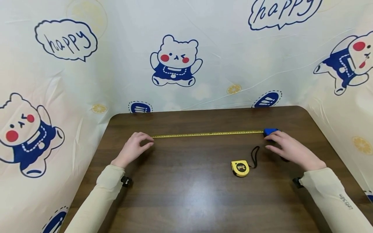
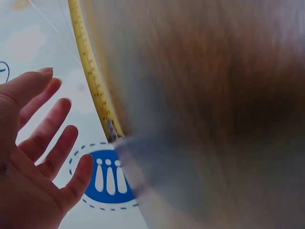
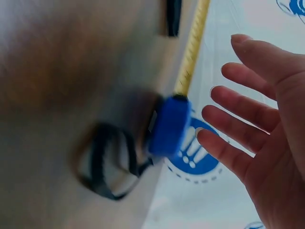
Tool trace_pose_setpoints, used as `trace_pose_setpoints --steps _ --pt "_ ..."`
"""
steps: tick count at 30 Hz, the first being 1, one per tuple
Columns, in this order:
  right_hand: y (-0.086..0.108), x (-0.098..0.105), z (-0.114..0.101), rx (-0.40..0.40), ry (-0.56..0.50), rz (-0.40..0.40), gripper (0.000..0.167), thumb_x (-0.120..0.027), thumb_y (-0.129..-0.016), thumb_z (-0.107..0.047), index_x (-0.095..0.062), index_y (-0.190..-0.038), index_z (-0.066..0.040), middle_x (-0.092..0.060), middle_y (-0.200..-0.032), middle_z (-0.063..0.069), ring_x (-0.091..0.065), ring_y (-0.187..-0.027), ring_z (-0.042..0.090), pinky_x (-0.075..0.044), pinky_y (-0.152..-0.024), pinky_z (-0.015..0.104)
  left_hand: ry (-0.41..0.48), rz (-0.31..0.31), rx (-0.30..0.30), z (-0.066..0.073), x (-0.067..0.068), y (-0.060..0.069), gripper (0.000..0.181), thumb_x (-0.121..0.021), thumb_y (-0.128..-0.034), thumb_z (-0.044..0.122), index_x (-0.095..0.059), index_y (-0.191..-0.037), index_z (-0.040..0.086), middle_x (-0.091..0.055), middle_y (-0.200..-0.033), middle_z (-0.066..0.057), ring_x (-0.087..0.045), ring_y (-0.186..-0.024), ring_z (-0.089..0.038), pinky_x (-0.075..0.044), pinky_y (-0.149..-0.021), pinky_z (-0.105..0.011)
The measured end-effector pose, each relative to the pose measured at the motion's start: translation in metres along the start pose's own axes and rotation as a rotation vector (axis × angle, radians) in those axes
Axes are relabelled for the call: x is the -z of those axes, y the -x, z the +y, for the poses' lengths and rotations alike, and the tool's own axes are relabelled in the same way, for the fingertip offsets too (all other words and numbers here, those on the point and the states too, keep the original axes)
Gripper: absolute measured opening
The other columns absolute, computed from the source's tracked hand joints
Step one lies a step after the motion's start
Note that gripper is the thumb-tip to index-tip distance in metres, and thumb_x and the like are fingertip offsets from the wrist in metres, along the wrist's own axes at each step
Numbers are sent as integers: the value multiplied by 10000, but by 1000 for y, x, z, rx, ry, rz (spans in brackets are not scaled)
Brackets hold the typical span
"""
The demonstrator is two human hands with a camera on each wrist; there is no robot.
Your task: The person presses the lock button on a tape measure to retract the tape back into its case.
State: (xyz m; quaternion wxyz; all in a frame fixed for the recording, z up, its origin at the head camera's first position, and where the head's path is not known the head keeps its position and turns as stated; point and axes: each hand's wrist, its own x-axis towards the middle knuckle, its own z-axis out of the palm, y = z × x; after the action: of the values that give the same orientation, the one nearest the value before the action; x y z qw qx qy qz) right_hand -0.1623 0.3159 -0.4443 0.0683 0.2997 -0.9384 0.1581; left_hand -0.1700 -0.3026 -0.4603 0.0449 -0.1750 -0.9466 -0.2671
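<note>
A blue tape measure [image 1: 270, 131] stands near the table's far right, its yellow blade [image 1: 208, 133] drawn out leftward across the wood. In the right wrist view the blue case [image 3: 170, 126] has a black wrist strap [image 3: 102, 186] lying beside it. My right hand [image 1: 287, 149] hovers by the case with fingers apart and nothing held; its wrist view shows a gap to the case. At the blade's other end is my left hand [image 1: 134, 147], fingers spread and loose. The left wrist view shows the blade's metal end hook [image 2: 112, 131] free of the fingers.
A second, yellow tape measure [image 1: 240, 168] with a black strap [image 1: 255, 157] lies on the brown table [image 1: 186, 194], left of and nearer than my right hand. A printed curtain [image 1: 215, 64] with cartoon bears hangs round the table's back and sides.
</note>
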Motion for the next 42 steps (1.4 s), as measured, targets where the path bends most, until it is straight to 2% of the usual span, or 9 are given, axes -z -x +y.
trace_pose_setpoints --steps 8,12,20,26,42 --pt "-4 7 19 -18 43 38 330 -853 -859 -103 -736 -1141 23 -661 -1087 187 -624 -1029 399 -531 -870 595 -52 20 15 -17 8 -8 149 -761 -962 148 -776 -1092 76 -694 -1132 -133 -554 -1093 -350 -452 -949 -591" --pt "-9 6 27 -25 36 29 393 -850 -867 -114 -699 -1194 43 -649 -1130 222 -602 -1061 425 -514 -896 618 -88 10 38 -26 9 -11 162 -758 -962 148 -775 -1104 74 -684 -1153 -160 -550 -1104 -371 -443 -951 -609" --pt "-18 7 39 -98 13 -80 514 -839 -896 -170 -622 -1298 65 -602 -1233 296 -559 -1138 488 -479 -955 671 -100 -26 74 -36 11 -21 141 -746 -971 146 -779 -1089 78 -668 -1180 -177 -537 -1133 -386 -443 -979 -610" --pt "-24 5 46 -131 -34 -177 573 -829 -910 -193 -574 -1343 84 -582 -1286 328 -550 -1165 513 -462 -978 692 -104 -63 98 -41 14 -24 119 -732 -977 109 -781 -1078 69 -661 -1184 -192 -531 -1157 -401 -425 -1021 -619" --pt "-29 -1 55 -179 -48 -262 586 -796 -931 -157 -536 -1385 108 -569 -1301 363 -558 -1182 533 -457 -989 698 -131 -120 139 -49 9 -30 118 -733 -970 100 -784 -1069 61 -679 -1182 -195 -528 -1161 -405 -425 -1045 -631"
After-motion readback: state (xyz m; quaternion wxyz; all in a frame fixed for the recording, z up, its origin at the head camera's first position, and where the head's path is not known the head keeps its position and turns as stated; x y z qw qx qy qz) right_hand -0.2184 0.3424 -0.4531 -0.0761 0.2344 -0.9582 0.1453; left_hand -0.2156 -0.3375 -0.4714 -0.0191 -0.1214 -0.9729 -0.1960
